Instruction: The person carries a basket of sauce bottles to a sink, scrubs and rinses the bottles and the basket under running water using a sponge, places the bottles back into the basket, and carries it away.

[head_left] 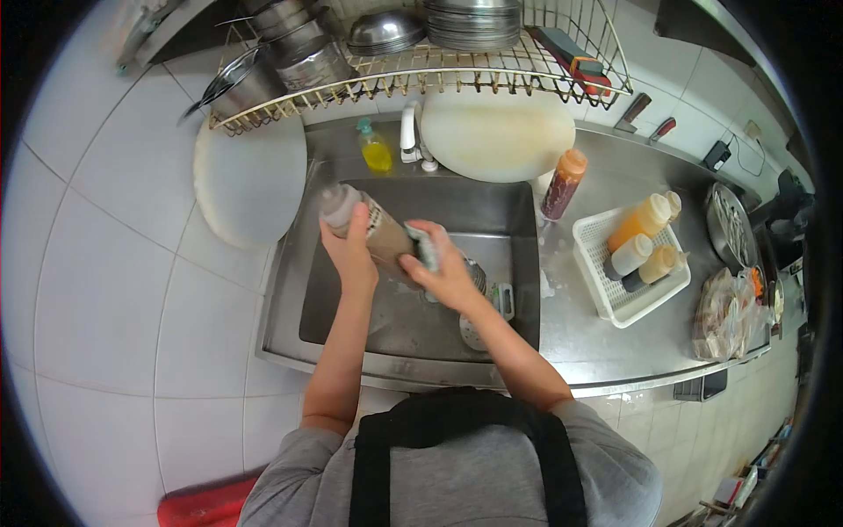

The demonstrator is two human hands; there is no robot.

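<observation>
Over the steel sink (351, 325), my left hand (353, 250) is wrapped round the upper part of a squeeze bottle (379, 230) with brownish contents. The bottle is tilted, its capped end toward the upper left. My right hand (448, 268) presses a green and white sponge (425, 246) against the bottle's lower side. Below my right hand, a white perforated item (471, 332) and a small green and white item (503, 301) lie in the sink, partly hidden by my forearm.
Behind the sink are a faucet (409, 132), a yellow soap bottle (376, 154) and white boards (496, 132). To the right stand a dark red sauce bottle (562, 186), a white basket (615, 303) of bottles and a plastic bag (722, 316). A wire rack (421, 77) hangs above.
</observation>
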